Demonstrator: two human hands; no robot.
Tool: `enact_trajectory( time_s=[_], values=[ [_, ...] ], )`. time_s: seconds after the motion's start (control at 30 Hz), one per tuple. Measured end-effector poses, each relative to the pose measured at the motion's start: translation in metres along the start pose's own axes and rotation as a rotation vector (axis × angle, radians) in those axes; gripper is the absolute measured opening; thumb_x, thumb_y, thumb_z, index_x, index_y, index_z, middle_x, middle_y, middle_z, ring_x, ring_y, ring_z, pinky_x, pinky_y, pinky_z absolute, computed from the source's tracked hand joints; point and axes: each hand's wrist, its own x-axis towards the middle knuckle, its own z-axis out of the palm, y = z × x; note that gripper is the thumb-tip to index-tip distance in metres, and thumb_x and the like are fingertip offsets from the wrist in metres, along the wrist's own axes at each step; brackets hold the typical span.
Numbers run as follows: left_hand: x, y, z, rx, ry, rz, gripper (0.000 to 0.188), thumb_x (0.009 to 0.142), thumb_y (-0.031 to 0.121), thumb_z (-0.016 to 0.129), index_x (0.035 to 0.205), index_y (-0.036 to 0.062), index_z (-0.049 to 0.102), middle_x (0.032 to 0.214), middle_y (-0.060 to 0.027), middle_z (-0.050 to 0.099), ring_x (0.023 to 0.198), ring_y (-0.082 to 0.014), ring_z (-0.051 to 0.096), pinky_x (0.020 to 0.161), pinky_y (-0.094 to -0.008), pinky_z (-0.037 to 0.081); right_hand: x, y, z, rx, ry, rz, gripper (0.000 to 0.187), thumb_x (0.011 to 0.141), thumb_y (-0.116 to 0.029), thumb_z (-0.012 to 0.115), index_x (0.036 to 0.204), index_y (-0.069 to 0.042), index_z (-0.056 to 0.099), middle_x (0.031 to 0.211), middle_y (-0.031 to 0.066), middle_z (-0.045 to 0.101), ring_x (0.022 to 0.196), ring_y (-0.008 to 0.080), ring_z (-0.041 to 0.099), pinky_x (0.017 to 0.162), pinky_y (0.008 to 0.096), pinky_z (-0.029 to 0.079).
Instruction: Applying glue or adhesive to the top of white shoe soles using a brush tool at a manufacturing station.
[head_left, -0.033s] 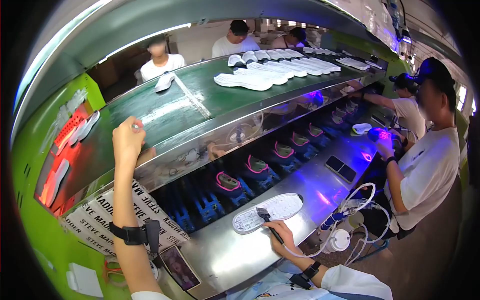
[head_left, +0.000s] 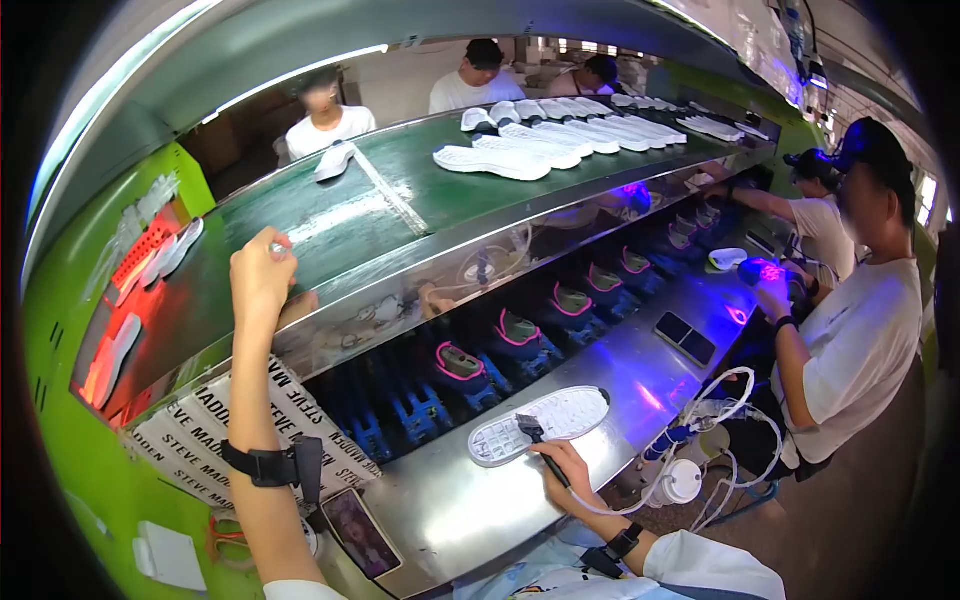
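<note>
- The right hand (head_left: pixel 567 470) is closed around the handle of a dark brush (head_left: pixel 529 428); the fingers are bent, in a grasping grip.
- The brush head touches the upper face of a white shoe sole (head_left: pixel 575 411), which lies flat on the metal table (head_left: pixel 480 512).
- The left hand (head_left: pixel 264 277) is raised at the near edge of the green belt (head_left: pixel 300 215), its fingers curled in; I cannot tell if something is inside.
- Below the left forearm, a phone (head_left: pixel 362 534) lies on the table.
</note>
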Motion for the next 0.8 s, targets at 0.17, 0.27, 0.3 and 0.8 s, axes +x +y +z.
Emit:
enact_trajectory(
  time_s=[0.17,0.27,0.3,0.8],
  values=[
    [0.003,-0.011,0.004,0.034,0.009,0.100,0.029,0.069,0.002,0.058,0.096,0.0059,0.067,0.068,-0.0191,0.064,0.062,-0.0306,0.065,0.062,-0.0382,0.050,-0.004,0.005,0.003,-0.001,0.006,0.028,0.040,0.070,0.013,0.050,0.103,-0.004,0.063,0.097,0.0169,0.059,0.092,0.0310,0.060,0.083,0.0330,0.047],
    [0.001,-0.004,0.005,0.089,-0.022,0.101,0.031,0.068,0.000,0.058,0.097,0.0065,0.069,0.075,-0.0222,0.064,0.074,-0.0374,0.064,0.071,-0.0400,0.051,-0.003,0.001,0.002,-0.022,0.004,0.038,0.039,0.070,0.013,0.049,0.102,-0.003,0.064,0.097,0.0165,0.059,0.091,0.0311,0.060,0.084,0.0335,0.046],
    [-0.001,-0.001,0.005,0.096,-0.025,0.088,0.031,0.069,0.000,0.058,0.097,0.0065,0.069,0.077,-0.0222,0.064,0.076,-0.0371,0.064,0.072,-0.0400,0.051,-0.003,0.002,0.002,-0.018,-0.002,0.035,0.039,0.070,0.013,0.049,0.102,-0.003,0.064,0.097,0.0165,0.059,0.091,0.0311,0.060,0.084,0.0335,0.046],
    [0.004,-0.009,0.008,0.025,0.076,0.207,0.032,0.073,0.007,0.055,0.103,0.0072,0.067,0.072,-0.0239,0.061,0.063,-0.0342,0.061,0.061,-0.0414,0.047,-0.009,0.006,0.000,0.000,-0.016,-0.012,0.038,0.077,0.012,0.054,0.109,-0.005,0.061,0.100,0.0155,0.059,0.094,0.0298,0.060,0.084,0.0324,0.047]
  ],
)
